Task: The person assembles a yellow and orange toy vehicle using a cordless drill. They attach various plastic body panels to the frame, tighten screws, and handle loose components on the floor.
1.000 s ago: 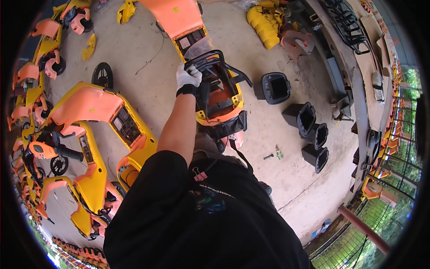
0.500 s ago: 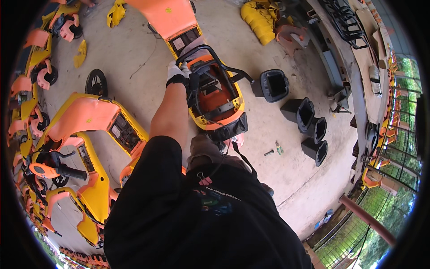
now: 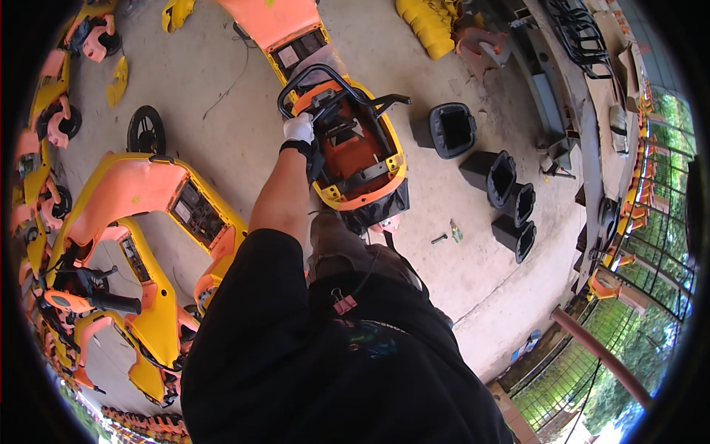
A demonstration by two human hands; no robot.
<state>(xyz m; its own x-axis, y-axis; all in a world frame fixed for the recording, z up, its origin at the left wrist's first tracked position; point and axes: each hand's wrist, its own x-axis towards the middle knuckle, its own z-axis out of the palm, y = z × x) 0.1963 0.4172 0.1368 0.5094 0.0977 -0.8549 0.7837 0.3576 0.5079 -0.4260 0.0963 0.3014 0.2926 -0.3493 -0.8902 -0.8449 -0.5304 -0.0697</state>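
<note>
My left hand (image 3: 299, 128), in a white glove with a dark band at the wrist, is closed round the near left part of a black tubular grab rail (image 3: 319, 67). The rail lies tilted over the open seat bay (image 3: 347, 152) of an orange and yellow scooter (image 3: 271, 21) in front of me. One bent end of the rail juts out past the scooter's right side. Whether the rail touches the body I cannot tell. A black part (image 3: 377, 209) hangs at the bay's near end, by my legs. My right hand is out of sight.
Several black open bins (image 3: 452, 132) lie on the floor to the right, near a small green-handled tool (image 3: 455, 231). More scooter bodies (image 3: 133, 192) crowd the left, with a loose wheel (image 3: 146, 131). Yellow panels (image 3: 425, 28) are piled at the far right, beside a bench with black rails (image 3: 580, 41).
The rail has turned, its jutting right end swinging away from me. My left hand stays on it, slightly lower against the scooter. The whole view has shifted a little.
</note>
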